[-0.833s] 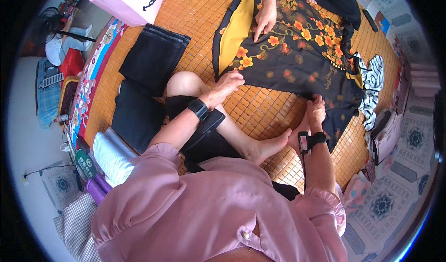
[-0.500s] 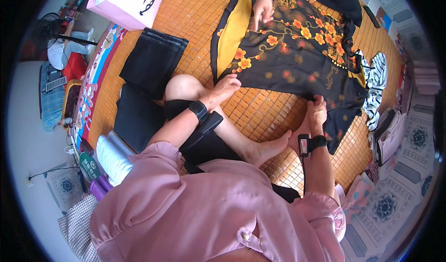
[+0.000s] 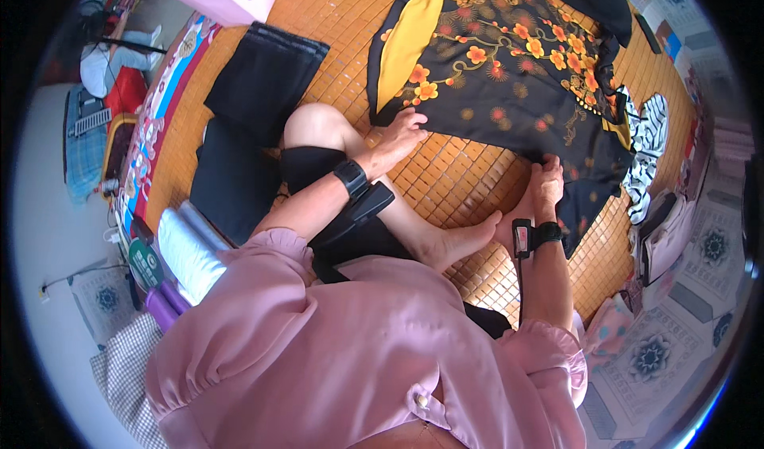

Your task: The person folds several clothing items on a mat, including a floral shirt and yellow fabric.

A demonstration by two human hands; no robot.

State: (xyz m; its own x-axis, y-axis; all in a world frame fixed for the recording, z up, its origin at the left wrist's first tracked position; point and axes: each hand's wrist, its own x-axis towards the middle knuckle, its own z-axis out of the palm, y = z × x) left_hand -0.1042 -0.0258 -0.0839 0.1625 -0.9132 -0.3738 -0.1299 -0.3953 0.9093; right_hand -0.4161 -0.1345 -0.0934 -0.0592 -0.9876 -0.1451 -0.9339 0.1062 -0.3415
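Observation:
A black garment (image 3: pixel 485 91) with orange and yellow flowers lies spread in front of me, a yellow inner strip (image 3: pixel 410 43) showing along its left side. My left hand (image 3: pixel 403 137) is at its near left corner, thumb and fingers pinched together on the black edge. Further right, my right hand (image 3: pixel 547 185) is closed on the near edge, where a sleeve-like part hangs down beside it. Between my two hands the edge runs nearly straight. Both wrists wear black bands.
Folded black cloth (image 3: pixel 267 79) lies left of my bent knee. A pink paper bag (image 3: pixel 227 0) stands at the far left. Black-and-white striped cloth (image 3: pixel 646 151) lies right of the garment. Another person's dark-clothed limb (image 3: pixel 593 0) is at the far side. Everything rests on a tan woven mat (image 3: pixel 446 182).
The other person's pointing hand has left the garment's far left part. My left hand has shifted slightly right along with the garment's corner. My right hand keeps its hold.

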